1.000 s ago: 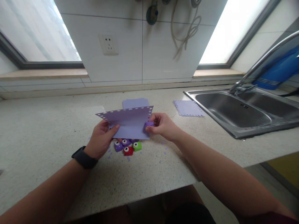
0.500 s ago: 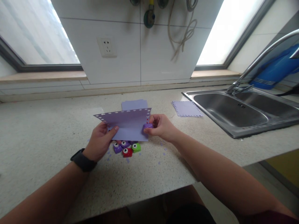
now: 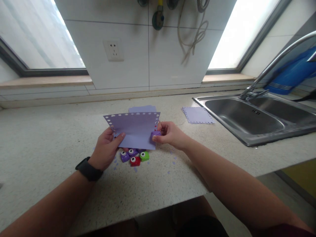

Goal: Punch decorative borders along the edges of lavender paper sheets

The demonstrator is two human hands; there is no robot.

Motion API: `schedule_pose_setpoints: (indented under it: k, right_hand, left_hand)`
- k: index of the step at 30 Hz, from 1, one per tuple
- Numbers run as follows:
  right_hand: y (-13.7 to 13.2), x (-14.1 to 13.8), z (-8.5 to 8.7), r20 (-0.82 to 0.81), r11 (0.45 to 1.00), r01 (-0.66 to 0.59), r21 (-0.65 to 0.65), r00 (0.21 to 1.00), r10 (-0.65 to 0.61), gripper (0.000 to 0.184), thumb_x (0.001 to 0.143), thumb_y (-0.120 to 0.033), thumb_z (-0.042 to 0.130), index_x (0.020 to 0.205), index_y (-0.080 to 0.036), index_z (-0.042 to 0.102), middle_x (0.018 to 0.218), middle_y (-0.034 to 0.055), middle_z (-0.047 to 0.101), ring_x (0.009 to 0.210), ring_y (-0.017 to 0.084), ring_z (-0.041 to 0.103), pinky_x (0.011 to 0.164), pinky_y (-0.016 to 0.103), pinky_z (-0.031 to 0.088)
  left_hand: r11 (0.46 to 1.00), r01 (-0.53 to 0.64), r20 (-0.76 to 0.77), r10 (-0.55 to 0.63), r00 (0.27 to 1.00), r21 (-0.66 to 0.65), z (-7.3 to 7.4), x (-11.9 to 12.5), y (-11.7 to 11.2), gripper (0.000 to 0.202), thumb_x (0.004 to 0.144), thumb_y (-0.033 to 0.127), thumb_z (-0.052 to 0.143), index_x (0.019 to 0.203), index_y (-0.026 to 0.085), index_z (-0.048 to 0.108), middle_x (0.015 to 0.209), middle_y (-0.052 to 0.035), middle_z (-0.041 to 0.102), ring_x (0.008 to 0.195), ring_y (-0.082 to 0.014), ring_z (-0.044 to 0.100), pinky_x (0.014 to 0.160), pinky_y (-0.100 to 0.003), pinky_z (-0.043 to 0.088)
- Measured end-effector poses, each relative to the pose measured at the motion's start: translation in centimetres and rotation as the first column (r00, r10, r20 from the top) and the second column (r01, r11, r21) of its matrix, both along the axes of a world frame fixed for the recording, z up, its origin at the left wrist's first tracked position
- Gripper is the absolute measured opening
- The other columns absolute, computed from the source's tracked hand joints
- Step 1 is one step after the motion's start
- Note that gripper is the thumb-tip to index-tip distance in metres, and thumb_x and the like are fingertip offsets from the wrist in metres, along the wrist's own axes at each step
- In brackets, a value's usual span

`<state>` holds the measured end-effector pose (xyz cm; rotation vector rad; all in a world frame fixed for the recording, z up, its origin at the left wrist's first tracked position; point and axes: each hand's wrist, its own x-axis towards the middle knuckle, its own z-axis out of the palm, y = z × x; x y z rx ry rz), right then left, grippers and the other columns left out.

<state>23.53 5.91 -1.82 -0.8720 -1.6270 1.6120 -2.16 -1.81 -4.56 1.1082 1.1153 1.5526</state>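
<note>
A purple sheet of paper [image 3: 137, 130] with shaped holes along its top and side edges is held up over the counter. My left hand [image 3: 108, 147] pinches its left side, thumb on the front face. In my right hand [image 3: 170, 134] is a small purple craft punch [image 3: 156, 134], gripped between thumb and fingers at the sheet's right edge. Below the sheet lie more punches: a red punch [image 3: 135, 161], a green punch [image 3: 144, 156] and several purple ones, including a purple punch [image 3: 124, 156]. The sheet partly hides those at the back.
A stack of plain purple paper [image 3: 142, 108] lies behind the held sheet. Sheets with punched edges [image 3: 198, 115] lie beside the steel sink [image 3: 243, 120] on the right. Small paper bits [image 3: 135, 170] are scattered on the speckled counter [image 3: 49, 138].
The sheet has tilted slightly, its top left corner shifting right and up, so more of its face and left-edge holes show. Both hands keep their hold.
</note>
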Motion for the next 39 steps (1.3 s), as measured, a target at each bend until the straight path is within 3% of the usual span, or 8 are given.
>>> schedule_pose_setpoints:
  k: [6,13,18,24,32,35,39]
  right_hand:
    - [0.9,1.0,-0.1,-0.055,1.0,-0.019,-0.024,0.998,0.018,0.041,0.07,-0.042,0.094,0.084,-0.02,0.062,0.07,-0.0002,0.068,0.057,0.011,0.057,0.052,0.027,0.043]
    - [1.4,1.5,0.0,-0.103,1.0,0.021,-0.002,0.995,-0.021,0.035,0.074,-0.042,0.091,0.078,-0.019,0.065,0.067,0.0001,0.067,0.054,0.012,0.057,0.051,0.028,0.043]
    - [1.7,1.7,-0.1,-0.049,0.998,0.024,0.058,0.999,-0.021,0.033,0.081,-0.046,0.087,0.084,-0.019,0.07,0.066,-0.0006,0.066,0.056,0.012,0.056,0.052,0.029,0.045]
    - [1.7,1.9,0.1,0.012,0.992,0.034,0.122,0.999,-0.036,0.031,0.081,-0.046,0.087,0.092,-0.021,0.072,0.083,0.0047,0.076,0.067,0.015,0.063,0.057,0.029,0.049]
    - [1.6,2.0,0.5,0.097,0.984,-0.021,0.175,0.995,0.004,0.031,0.085,-0.05,0.082,0.094,-0.022,0.073,0.087,0.0057,0.076,0.071,0.017,0.064,0.063,0.033,0.051]
    - [1.6,2.2,0.9,0.221,0.944,-0.069,0.323,0.975,-0.005,0.026,0.087,-0.047,0.079,0.093,-0.022,0.076,0.093,0.0067,0.076,0.079,0.02,0.065,0.074,0.038,0.053]
    - [1.5,2.3,1.2,0.379,0.782,-0.213,0.585,0.925,-0.033,0.017,0.088,-0.041,0.078,0.09,-0.024,0.08,0.102,0.0076,0.074,0.105,0.026,0.064,0.102,0.049,0.046]
  left_hand:
    - [1.0,-0.019,0.042,0.019,0.999,0.008,-0.2,-0.1,0.3,0.043,0.08,0.031,0.088,0.119,0.022,0.071,0.109,-0.0031,0.072,0.064,-0.0124,0.067,0.047,-0.023,0.062]
    - [0.999,-0.046,0.064,0.044,0.997,0.022,0.0,0.0,0.4,0.041,0.079,0.029,0.088,0.116,0.021,0.073,0.105,-0.0029,0.072,0.06,-0.0109,0.066,0.047,-0.022,0.062]
    - [0.999,-0.046,0.091,0.044,0.995,0.024,-0.1,-0.1,0.5,0.039,0.08,0.028,0.088,0.115,0.021,0.073,0.103,-0.0024,0.073,0.058,-0.0095,0.064,0.047,-0.02,0.061]
    - [0.998,-0.052,0.118,0.049,0.992,0.019,0.1,0.0,0.7,0.043,0.079,0.027,0.089,0.118,0.02,0.073,0.107,-0.0037,0.073,0.062,-0.0111,0.066,0.048,-0.021,0.062]
    - [0.995,-0.104,0.179,0.103,0.978,0.0,0.3,-0.1,1.0,0.043,0.076,0.024,0.089,0.115,0.019,0.073,0.104,-0.0024,0.073,0.063,-0.0101,0.066,0.045,-0.019,0.06]
    - [0.993,-0.116,0.189,0.114,0.975,0.002,0.4,-0.2,1.0,0.043,0.076,0.023,0.088,0.115,0.019,0.072,0.105,-0.0023,0.073,0.064,-0.0099,0.066,0.045,-0.019,0.06]
    - [0.99,-0.138,0.198,0.137,0.971,-0.006,0.5,-0.3,1.1,0.042,0.076,0.023,0.087,0.114,0.019,0.071,0.105,-0.0019,0.072,0.065,-0.0098,0.066,0.047,-0.019,0.061]
